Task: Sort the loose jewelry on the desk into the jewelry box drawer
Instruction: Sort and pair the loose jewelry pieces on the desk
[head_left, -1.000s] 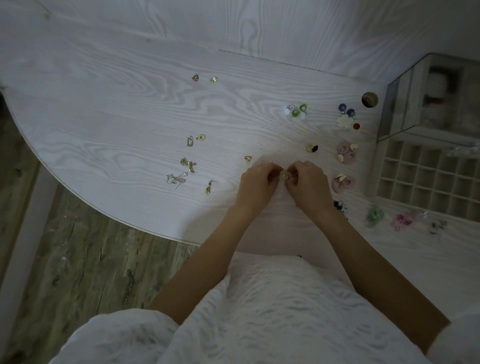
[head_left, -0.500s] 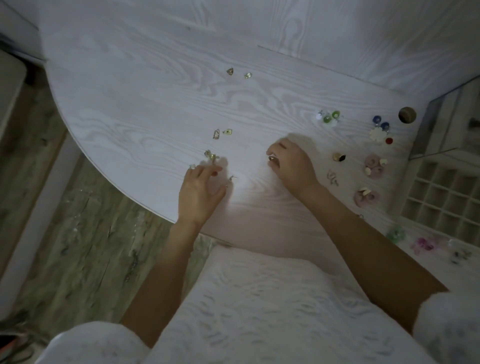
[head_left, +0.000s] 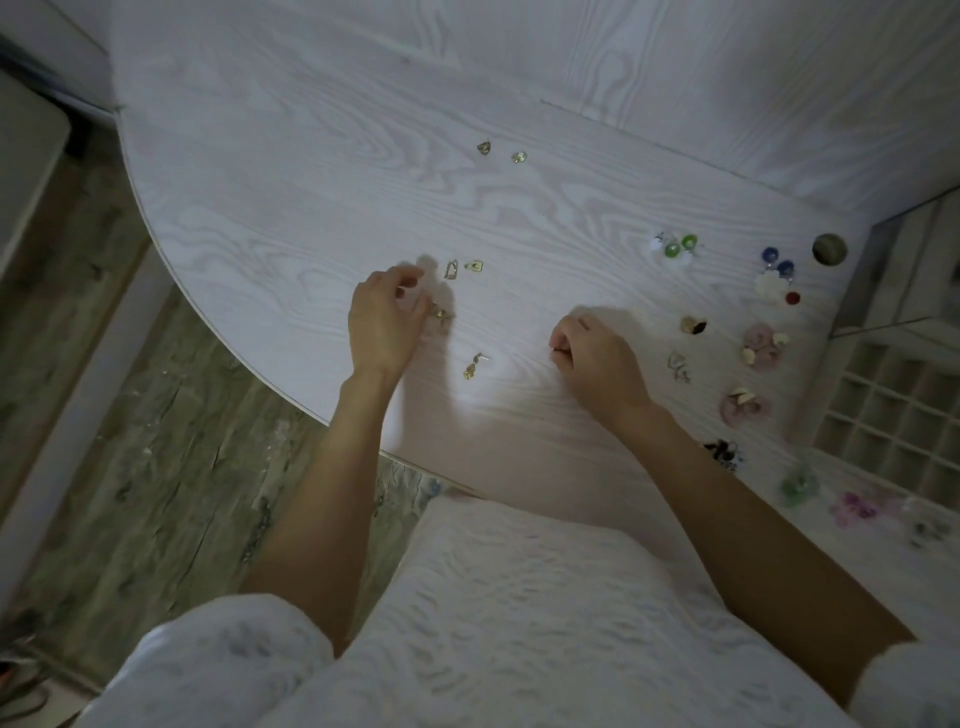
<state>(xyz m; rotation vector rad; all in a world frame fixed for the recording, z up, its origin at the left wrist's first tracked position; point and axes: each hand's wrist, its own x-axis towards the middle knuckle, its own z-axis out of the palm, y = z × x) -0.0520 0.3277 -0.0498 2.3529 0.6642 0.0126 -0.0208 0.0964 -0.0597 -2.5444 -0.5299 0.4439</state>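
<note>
One small gold earring (head_left: 441, 313) lies on the desk (head_left: 311, 208) at the fingertips of the left hand (head_left: 384, 322), near the curved front edge. The left hand's fingers are curled down toward this piece; contact looks likely, but whether they already pinch it cannot be told. The earring's shape and heading are too small to resolve.

Procedure, as a judgement: close thumb and forefinger on the body of the piece, not on its post, lift straight up, then carry it right to the drawer grid (head_left: 893, 415).

A second gold drop earring (head_left: 475, 366) lies just beside, toward the person. Its long axis runs diagonally, with the thin hook end pointing up and to the right and the heavier end toward the desk edge. Take it by the heavier end.

The right hand (head_left: 592, 358) rests on the desk with fingers curled tight; what it holds, if anything, is hidden.

Further right, coloured studs (head_left: 675, 247) and pink rings (head_left: 761, 343) sit apart, near the drawer grid.
</note>
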